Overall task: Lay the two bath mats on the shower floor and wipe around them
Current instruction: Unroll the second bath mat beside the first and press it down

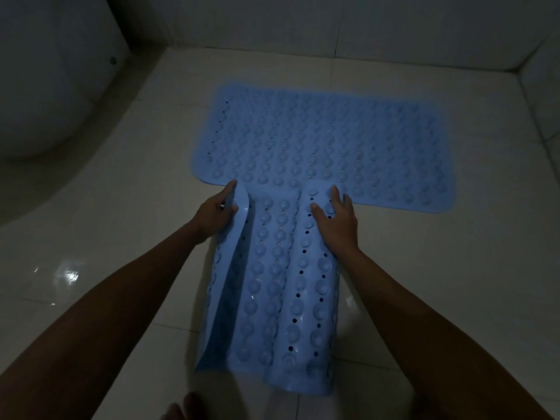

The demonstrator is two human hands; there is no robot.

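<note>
One blue bath mat [327, 140] with rows of suction cups lies flat on the pale tiled shower floor [127, 225], its long side running left to right. A second blue mat [275, 286] lies lengthwise toward me, still curled, its far end overlapping the first mat's near edge. My left hand [216, 212] grips the raised left flap of this second mat. My right hand [335, 215] presses flat, fingers spread, on the mat's humped right part.
A white toilet bowl [45, 86] stands at the left. Tiled walls [363, 22] close the back and right. My bare toes [185, 407] show at the bottom edge. The room is dim, with a light reflection on the floor left.
</note>
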